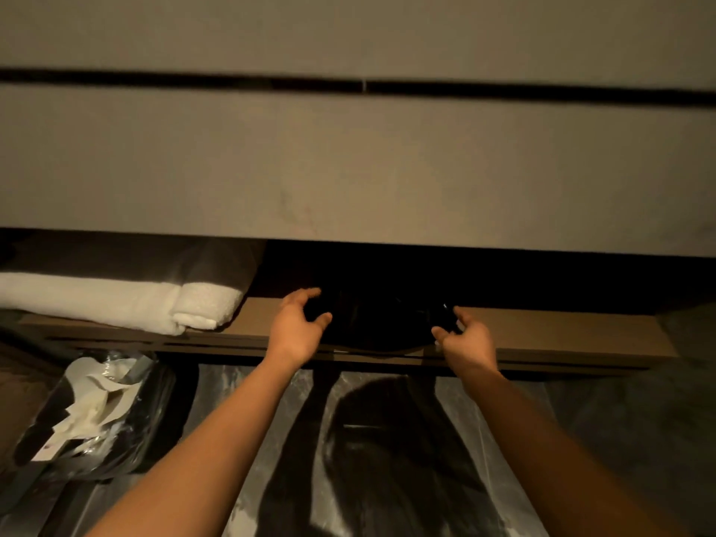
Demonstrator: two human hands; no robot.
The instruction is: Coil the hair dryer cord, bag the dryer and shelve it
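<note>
A black bag (381, 323) holding the dryer lies on the brown shelf (561, 331) under the counter; the dryer and its cord are hidden inside. It is very dark and its front edge bulges slightly over the shelf lip. My left hand (296, 327) is at the bag's left side, with thumb and fingers spread apart. My right hand (467, 337) is at the bag's right edge, thumb and forefinger curled around a corner; whether it grips the bag I cannot tell.
A folded white towel (116, 300) lies on the same shelf to the left. The counter's grey front (348, 168) overhangs the shelf. Below left stands a bin lined in black plastic (97, 412) with crumpled paper. Clear plastic sheeting (387, 439) covers the floor below.
</note>
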